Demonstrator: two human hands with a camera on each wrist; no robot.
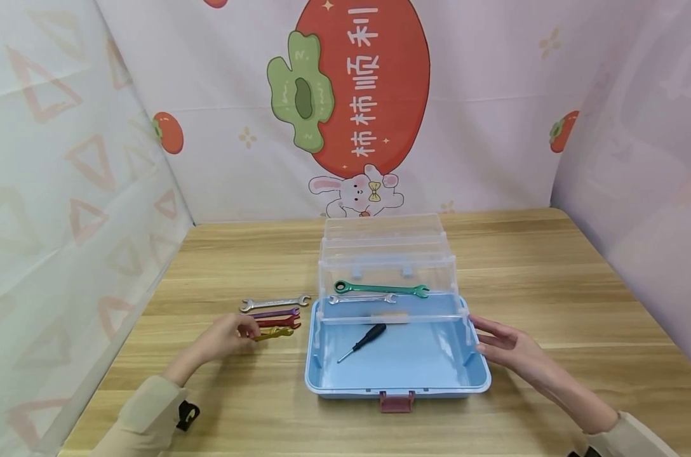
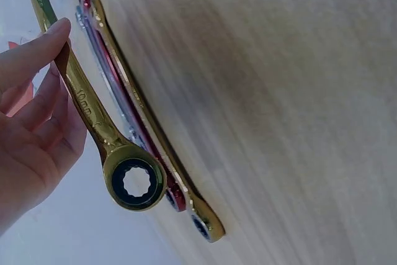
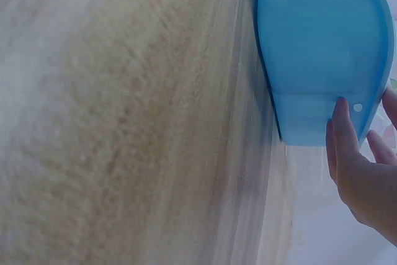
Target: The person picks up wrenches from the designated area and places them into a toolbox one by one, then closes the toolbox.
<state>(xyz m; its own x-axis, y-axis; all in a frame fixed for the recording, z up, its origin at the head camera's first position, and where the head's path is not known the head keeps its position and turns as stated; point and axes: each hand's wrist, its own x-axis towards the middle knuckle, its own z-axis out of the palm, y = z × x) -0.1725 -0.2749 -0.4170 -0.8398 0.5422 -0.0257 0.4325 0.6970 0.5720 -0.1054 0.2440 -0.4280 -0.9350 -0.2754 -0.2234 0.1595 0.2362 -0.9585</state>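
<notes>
- Backdrop: pale cloth printed with a large red persimmon and a rabbit; white characters running up the fruit read "柿柿顺利".
- Table: wood-grained.
- Box: blue, open, on the table, with clear tiers raised at the back and a maroon clasp in front.
- Right hand: fingers apart, resting against the box's right end.
- Left hand: thumb and fingers pinched together on a gold wrench.
- Gold wrench: above the table, left of the box; its handle is marked "10mm".
- Silver, purple, red and second gold wrenches: beside one another on the table, near the left hand.
- Green wrench and small silver wrench: at the lowest clear tier.
- Screwdriver: black-handled, inside the box.
</notes>
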